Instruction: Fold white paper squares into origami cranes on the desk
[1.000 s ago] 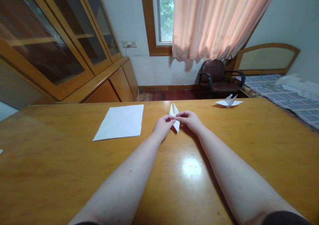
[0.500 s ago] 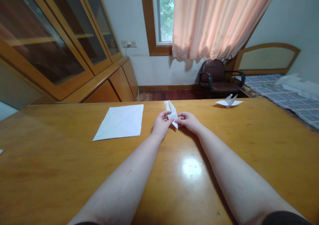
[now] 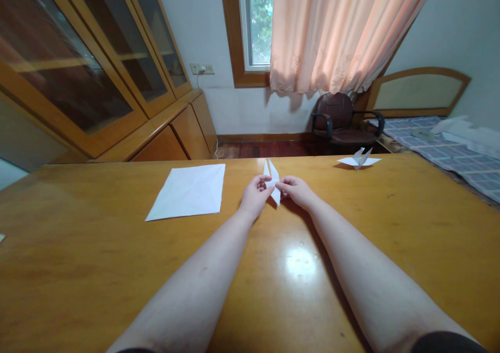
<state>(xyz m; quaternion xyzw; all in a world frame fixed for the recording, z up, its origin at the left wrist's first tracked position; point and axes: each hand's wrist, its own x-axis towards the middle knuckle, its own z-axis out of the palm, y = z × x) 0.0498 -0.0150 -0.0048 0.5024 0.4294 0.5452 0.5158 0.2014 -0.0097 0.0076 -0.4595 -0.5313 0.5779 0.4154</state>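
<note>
Centrally, folded white paper (image 3: 274,176) spans gap between left hand (image 3: 255,192) and right hand (image 3: 295,188), each grip pinching one side near surface's (image 3: 260,269) far edge. Long axis points away, twin tips outermost; neither hand clearly nearer. Some fingers hidden; contact with surface unclear.

I've got left forearm (image 3: 199,272) and right forearm (image 3: 365,262) both bare, reaching forward and angling inward. Left hand (image 3: 254,196) reads pinched on my feed, thumb pointing inward, fingers curled above it. Right hand (image 3: 297,190) is pinched too, thumb toward the left one, thumb tips close together.
</note>
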